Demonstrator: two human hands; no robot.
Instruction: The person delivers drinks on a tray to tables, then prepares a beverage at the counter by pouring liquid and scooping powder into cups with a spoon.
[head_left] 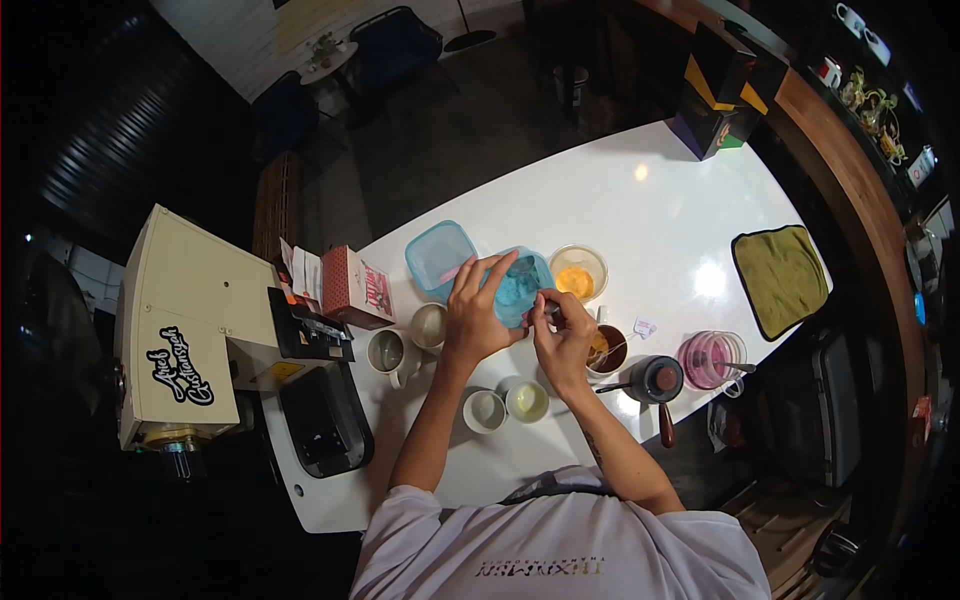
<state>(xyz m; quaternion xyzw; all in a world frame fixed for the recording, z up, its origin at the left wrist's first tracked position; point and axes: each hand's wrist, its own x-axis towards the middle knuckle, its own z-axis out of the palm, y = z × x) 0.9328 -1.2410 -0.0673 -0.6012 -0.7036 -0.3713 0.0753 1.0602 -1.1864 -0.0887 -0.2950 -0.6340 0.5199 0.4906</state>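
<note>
In the middle of the table is a light-blue plastic container [541, 268] with blue contents. My left hand [477, 315] grips its near left side, fingers reaching over the rim and thumb along the front. At the near right corner of the container, my right hand [566, 345] is closed in a pinch. A small dark piece shows between its fingers, too hidden to name. Behind my left hand lies a light-blue lid [438, 252]. Beyond my right hand stands a clear tub with orange contents [576, 281]. A brown-filled mug [612, 352] is beside my right wrist.
Two white cups [484, 411] stand between my forearms, with mugs [386, 351] to the left. A machine [190, 330] and a patterned box [358, 288] occupy the left side. Rightward are a portafilter [660, 382], a pink-filled bowl [707, 358] and a green cloth [782, 280].
</note>
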